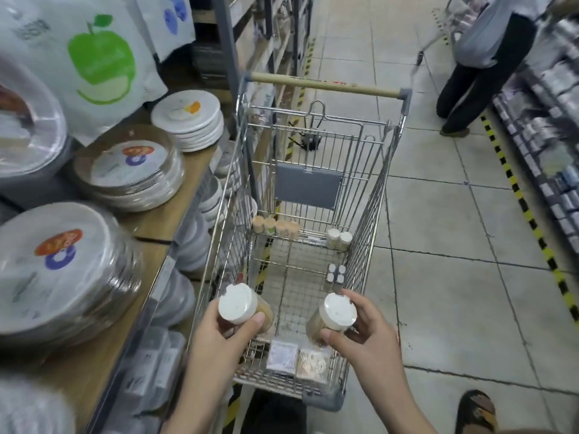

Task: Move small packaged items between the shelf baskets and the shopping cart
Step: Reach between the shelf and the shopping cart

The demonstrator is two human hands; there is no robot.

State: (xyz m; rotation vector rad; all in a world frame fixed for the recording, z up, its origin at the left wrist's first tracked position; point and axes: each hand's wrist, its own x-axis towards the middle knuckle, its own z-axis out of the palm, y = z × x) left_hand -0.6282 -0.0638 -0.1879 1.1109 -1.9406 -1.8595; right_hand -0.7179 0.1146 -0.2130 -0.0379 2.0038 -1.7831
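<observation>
Store aisle, cart (pixel 372 195): white-lidded jar (pixel 235 307) in each hand's fingers (pixel 250 324)

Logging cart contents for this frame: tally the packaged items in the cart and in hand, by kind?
White-capped jars in hand: 2, left hand holds one jar, right hand the other
Tan tubs in a row: 4
White-capped bottles: 2
Four-pack of small bottles: 1
Flat packets: 2
Total: 11

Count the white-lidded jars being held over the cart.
2: one jar in the left hand, one jar in the right hand, both above the cart.
</observation>
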